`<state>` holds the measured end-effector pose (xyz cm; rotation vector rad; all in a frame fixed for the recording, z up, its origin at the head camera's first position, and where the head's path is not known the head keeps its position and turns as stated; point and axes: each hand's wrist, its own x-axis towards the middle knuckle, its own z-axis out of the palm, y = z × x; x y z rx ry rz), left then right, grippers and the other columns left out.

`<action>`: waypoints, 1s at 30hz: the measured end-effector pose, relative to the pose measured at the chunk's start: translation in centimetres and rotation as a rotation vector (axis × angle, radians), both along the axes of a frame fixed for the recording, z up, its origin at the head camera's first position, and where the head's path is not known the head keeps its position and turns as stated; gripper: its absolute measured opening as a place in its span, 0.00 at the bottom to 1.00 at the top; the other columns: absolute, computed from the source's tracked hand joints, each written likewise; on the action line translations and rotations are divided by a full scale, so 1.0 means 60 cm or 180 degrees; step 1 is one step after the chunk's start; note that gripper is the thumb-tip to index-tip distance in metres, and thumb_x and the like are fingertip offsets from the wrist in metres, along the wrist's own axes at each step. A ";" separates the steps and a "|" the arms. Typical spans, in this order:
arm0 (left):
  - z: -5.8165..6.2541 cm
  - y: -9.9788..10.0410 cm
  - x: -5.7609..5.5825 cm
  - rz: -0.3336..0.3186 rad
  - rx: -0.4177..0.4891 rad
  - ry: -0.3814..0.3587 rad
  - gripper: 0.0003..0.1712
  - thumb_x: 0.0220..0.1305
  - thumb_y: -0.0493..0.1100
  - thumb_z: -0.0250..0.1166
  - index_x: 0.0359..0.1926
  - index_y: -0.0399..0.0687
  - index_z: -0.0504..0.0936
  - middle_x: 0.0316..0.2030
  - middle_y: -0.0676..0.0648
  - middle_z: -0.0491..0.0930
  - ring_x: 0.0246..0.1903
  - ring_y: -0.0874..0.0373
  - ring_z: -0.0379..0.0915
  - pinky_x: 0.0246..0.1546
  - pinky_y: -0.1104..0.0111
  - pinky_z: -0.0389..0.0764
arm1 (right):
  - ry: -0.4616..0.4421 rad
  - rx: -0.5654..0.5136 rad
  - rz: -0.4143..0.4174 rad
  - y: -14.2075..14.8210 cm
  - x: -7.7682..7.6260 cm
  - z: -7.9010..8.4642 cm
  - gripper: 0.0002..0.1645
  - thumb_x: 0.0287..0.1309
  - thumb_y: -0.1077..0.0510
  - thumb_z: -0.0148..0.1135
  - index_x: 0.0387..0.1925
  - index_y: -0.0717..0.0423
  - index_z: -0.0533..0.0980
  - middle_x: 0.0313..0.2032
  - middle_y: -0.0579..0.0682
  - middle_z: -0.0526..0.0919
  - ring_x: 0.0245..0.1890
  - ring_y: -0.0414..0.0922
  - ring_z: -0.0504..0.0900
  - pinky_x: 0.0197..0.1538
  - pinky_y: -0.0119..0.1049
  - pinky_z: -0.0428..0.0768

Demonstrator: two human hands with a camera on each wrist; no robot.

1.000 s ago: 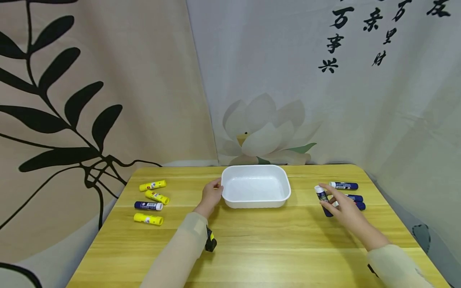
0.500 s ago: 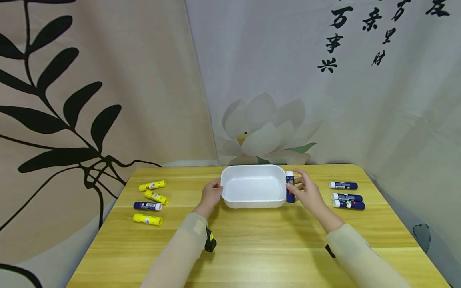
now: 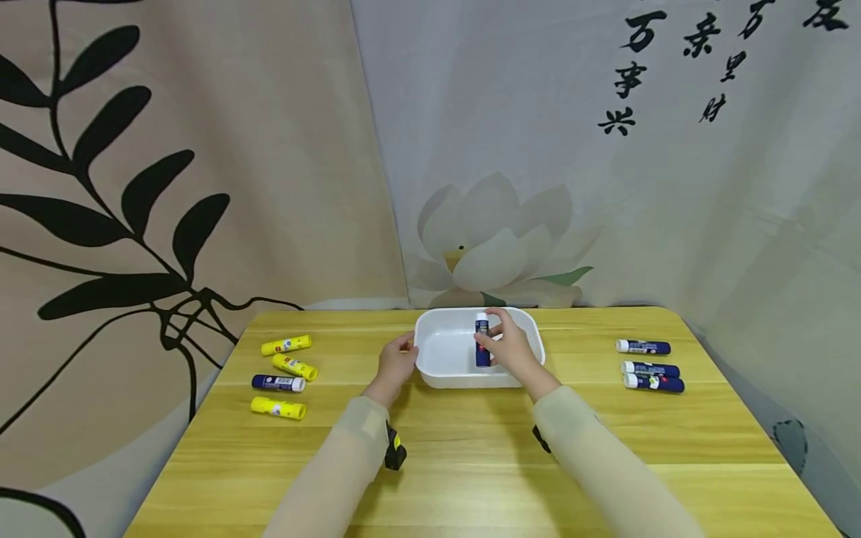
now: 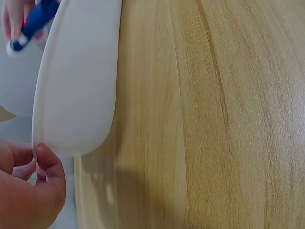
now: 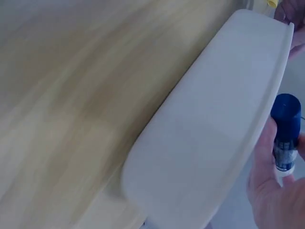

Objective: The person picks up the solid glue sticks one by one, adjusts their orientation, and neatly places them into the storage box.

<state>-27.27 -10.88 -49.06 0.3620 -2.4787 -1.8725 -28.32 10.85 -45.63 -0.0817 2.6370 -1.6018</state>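
My left hand (image 3: 397, 364) pinches the left rim of a white plastic basin (image 3: 444, 340) between thumb and fingers, as the left wrist view shows up close. Over the basin, my right hand (image 3: 513, 347) holds a dark blue glue stick (image 3: 483, 345) between thumb and fingertips, its white cap toward the far side. In the right wrist view the glue stick (image 5: 286, 126) shows past the basin's rim. Part of the basin's floor is hidden behind the right hand.
To the left lie several yellow glue sticks (image 3: 278, 408) and one blue glue stick (image 3: 279, 383). Three more blue ones (image 3: 643, 347) lie at the right. All rest on a wooden table (image 3: 464, 478) with a printed curtain (image 3: 303, 149) behind it.
My right hand has carried the blue glue stick leftward from the group at the right, past the basin's right rim, to above its inside. The left hand stays on the rim.
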 end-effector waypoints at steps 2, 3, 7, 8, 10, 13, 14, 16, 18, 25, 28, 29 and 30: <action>-0.001 0.000 0.000 -0.0002 -0.0004 -0.0001 0.22 0.67 0.34 0.55 0.61 0.40 0.73 0.42 0.42 0.71 0.38 0.55 0.67 0.30 0.75 0.73 | -0.0138 0.0006 0.0006 -0.020 -0.006 -0.001 0.33 0.59 0.56 0.63 0.64 0.48 0.62 0.43 0.61 0.76 0.31 0.49 0.80 0.26 0.43 0.83; -0.001 0.000 -0.001 -0.0001 -0.0005 -0.0007 0.22 0.67 0.34 0.55 0.61 0.40 0.73 0.42 0.42 0.71 0.38 0.55 0.67 0.31 0.75 0.73 | -0.0198 0.0017 0.0015 -0.029 -0.009 -0.001 0.33 0.59 0.56 0.63 0.64 0.48 0.62 0.43 0.61 0.75 0.31 0.49 0.80 0.27 0.43 0.83; 0.000 0.000 -0.001 -0.0024 -0.0024 0.0011 0.21 0.67 0.34 0.55 0.61 0.40 0.73 0.42 0.42 0.72 0.38 0.55 0.67 0.31 0.75 0.74 | -0.0353 0.0194 0.0054 -0.065 -0.020 -0.010 0.31 0.60 0.55 0.62 0.63 0.46 0.63 0.42 0.60 0.77 0.33 0.49 0.80 0.25 0.40 0.83; 0.000 0.000 0.000 -0.0025 -0.0026 0.0019 0.21 0.67 0.34 0.55 0.61 0.39 0.73 0.42 0.42 0.72 0.38 0.55 0.67 0.31 0.75 0.74 | -0.0376 0.0237 0.0067 -0.073 -0.022 -0.013 0.31 0.59 0.55 0.63 0.62 0.46 0.63 0.42 0.60 0.77 0.32 0.49 0.79 0.25 0.39 0.82; 0.001 0.000 0.000 -0.0019 -0.0051 0.0048 0.21 0.66 0.34 0.55 0.60 0.39 0.74 0.42 0.41 0.73 0.38 0.55 0.68 0.31 0.75 0.74 | -0.0391 0.0340 0.0118 -0.089 -0.027 -0.021 0.30 0.58 0.55 0.64 0.61 0.47 0.64 0.42 0.60 0.78 0.32 0.48 0.79 0.23 0.38 0.82; 0.001 -0.001 0.001 -0.0006 -0.0105 0.0087 0.21 0.65 0.33 0.56 0.59 0.37 0.74 0.42 0.41 0.74 0.38 0.55 0.68 0.30 0.75 0.74 | -0.0425 0.0481 0.0144 -0.110 -0.028 -0.029 0.30 0.57 0.55 0.65 0.60 0.48 0.66 0.45 0.60 0.78 0.33 0.48 0.79 0.21 0.36 0.81; 0.001 -0.001 0.001 -0.0008 -0.0121 0.0101 0.21 0.65 0.33 0.56 0.59 0.37 0.74 0.41 0.40 0.74 0.37 0.54 0.69 0.30 0.75 0.74 | -0.0425 0.0521 0.0151 -0.116 -0.028 -0.030 0.30 0.57 0.55 0.65 0.60 0.49 0.66 0.47 0.61 0.78 0.33 0.48 0.79 0.21 0.36 0.80; 0.001 0.000 -0.001 -0.0021 -0.0148 0.0130 0.21 0.65 0.33 0.56 0.59 0.37 0.74 0.41 0.40 0.74 0.37 0.54 0.69 0.30 0.75 0.74 | -0.0417 0.0612 0.0138 -0.127 -0.026 -0.030 0.30 0.56 0.54 0.65 0.60 0.50 0.67 0.51 0.61 0.76 0.34 0.49 0.79 0.21 0.35 0.80; 0.001 0.001 -0.002 -0.0045 -0.0153 0.0158 0.21 0.65 0.33 0.56 0.59 0.36 0.74 0.41 0.41 0.74 0.37 0.54 0.69 0.29 0.75 0.74 | -0.0391 0.0694 0.0113 -0.136 -0.023 -0.028 0.30 0.56 0.54 0.65 0.60 0.52 0.67 0.53 0.61 0.76 0.36 0.50 0.79 0.24 0.35 0.80; 0.003 -0.001 -0.002 0.0001 -0.0167 0.0177 0.20 0.64 0.32 0.57 0.58 0.37 0.76 0.40 0.41 0.74 0.36 0.54 0.68 0.29 0.75 0.72 | -0.0294 0.0951 0.0069 -0.163 -0.017 -0.027 0.30 0.54 0.55 0.67 0.58 0.58 0.69 0.51 0.61 0.78 0.46 0.52 0.77 0.49 0.43 0.78; 0.000 -0.001 -0.001 0.0006 -0.0212 0.0232 0.20 0.63 0.32 0.57 0.57 0.36 0.76 0.38 0.41 0.75 0.36 0.54 0.69 0.28 0.75 0.71 | -0.0288 0.1005 0.0079 -0.169 -0.017 -0.030 0.30 0.53 0.56 0.67 0.57 0.59 0.70 0.49 0.62 0.79 0.47 0.53 0.78 0.52 0.45 0.76; 0.000 -0.001 0.000 0.0010 -0.0214 0.0247 0.20 0.63 0.32 0.58 0.56 0.36 0.77 0.38 0.41 0.75 0.36 0.54 0.69 0.27 0.76 0.71 | -0.0288 0.1017 0.0090 -0.170 -0.017 -0.032 0.30 0.53 0.55 0.68 0.57 0.59 0.70 0.50 0.62 0.79 0.48 0.53 0.78 0.53 0.45 0.76; -0.001 -0.001 0.000 0.0009 -0.0224 0.0268 0.20 0.63 0.32 0.58 0.56 0.36 0.77 0.37 0.41 0.75 0.36 0.54 0.69 0.27 0.76 0.70 | -0.0302 0.1026 0.0105 -0.170 -0.017 -0.033 0.30 0.53 0.55 0.67 0.57 0.59 0.70 0.50 0.62 0.79 0.49 0.53 0.77 0.54 0.45 0.75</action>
